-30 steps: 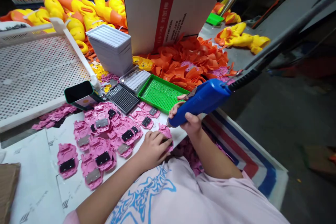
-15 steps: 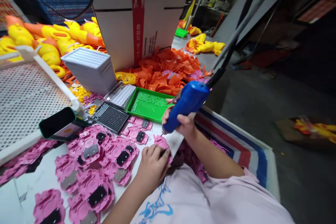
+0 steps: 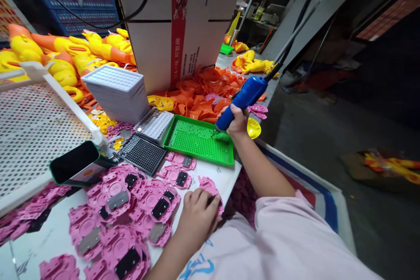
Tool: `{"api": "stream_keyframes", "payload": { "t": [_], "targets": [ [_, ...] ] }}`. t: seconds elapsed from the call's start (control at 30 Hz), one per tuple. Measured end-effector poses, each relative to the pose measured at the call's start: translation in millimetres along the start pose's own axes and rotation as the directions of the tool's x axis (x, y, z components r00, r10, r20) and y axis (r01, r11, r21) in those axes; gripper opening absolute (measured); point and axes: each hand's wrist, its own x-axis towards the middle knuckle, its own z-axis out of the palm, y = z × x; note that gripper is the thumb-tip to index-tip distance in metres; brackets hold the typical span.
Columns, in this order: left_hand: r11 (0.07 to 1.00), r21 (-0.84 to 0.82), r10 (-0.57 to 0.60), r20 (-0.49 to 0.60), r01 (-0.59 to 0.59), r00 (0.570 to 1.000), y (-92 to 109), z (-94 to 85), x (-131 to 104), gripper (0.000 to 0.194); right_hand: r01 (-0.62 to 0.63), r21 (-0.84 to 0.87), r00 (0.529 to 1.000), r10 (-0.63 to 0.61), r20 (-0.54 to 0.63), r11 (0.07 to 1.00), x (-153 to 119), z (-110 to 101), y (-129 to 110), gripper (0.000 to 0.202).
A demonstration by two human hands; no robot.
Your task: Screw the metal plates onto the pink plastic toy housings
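Note:
My right hand (image 3: 238, 121) grips a blue electric screwdriver (image 3: 245, 96), tilted with its tip down at the right part of a green perforated tray (image 3: 185, 138). Small dark bits that look like screws lie in the tray near the tip. My left hand (image 3: 198, 211) holds a pink plastic housing part (image 3: 209, 184) down on the white table, its fingers covering the lower part of the piece. Left of this hand lie several more pink parts (image 3: 154, 197), overlapping in a pile, many with a black or grey cover plate.
A black grid tray (image 3: 142, 154) and a white tray (image 3: 155, 123) adjoin the green one. Behind them rise stacked white trays (image 3: 114, 94), orange pieces (image 3: 197, 96) and a large carton (image 3: 151, 43). A dark open bin (image 3: 77, 164) stands left. The screwdriver's cable runs up right.
My right hand has moved the screwdriver up and away from the pink part, over to the green tray. My left hand stays on the same part. The view has shifted slightly.

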Motion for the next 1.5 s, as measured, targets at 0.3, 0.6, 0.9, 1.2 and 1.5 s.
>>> {"api": "stream_keyframes", "payload": {
  "t": [0.3, 0.6, 0.9, 1.2, 1.5],
  "targets": [
    [1.0, 0.01, -0.013, 0.023, 0.012, 1.0, 0.4, 1.7, -2.0, 0.046, 0.03, -0.039, 0.996, -0.026, 0.084, 0.999, 0.5, -4.2, 5.6, 0.031],
    [1.0, -0.009, -0.018, 0.033, 0.018, 0.999, 2.2, -0.5, -0.9, 0.042, 0.009, -0.079, 0.996, -0.002, 0.086, 0.997, 0.0, 1.5, 4.5, 0.031],
    [1.0, -0.013, -0.024, 0.085, 0.025, 0.996, 3.6, -5.7, 0.9, 0.041, 0.004, -0.001, 0.979, -0.004, 0.205, 1.0, -19.0, -5.3, -35.2, 0.036],
    [0.999, -0.029, -0.025, 0.16, 0.03, 0.987, 6.9, -9.0, 1.6, 0.036, -0.227, -0.053, 0.871, 0.227, 0.436, 0.972, -100.3, -12.8, -52.2, 0.043],
    [0.999, -0.03, -0.03, 0.199, 0.036, 0.979, 7.7, -8.7, 1.0, 0.037, -0.346, -0.04, 0.808, 0.319, 0.494, 0.937, -114.3, -13.1, -38.8, 0.038]
  ]
}}
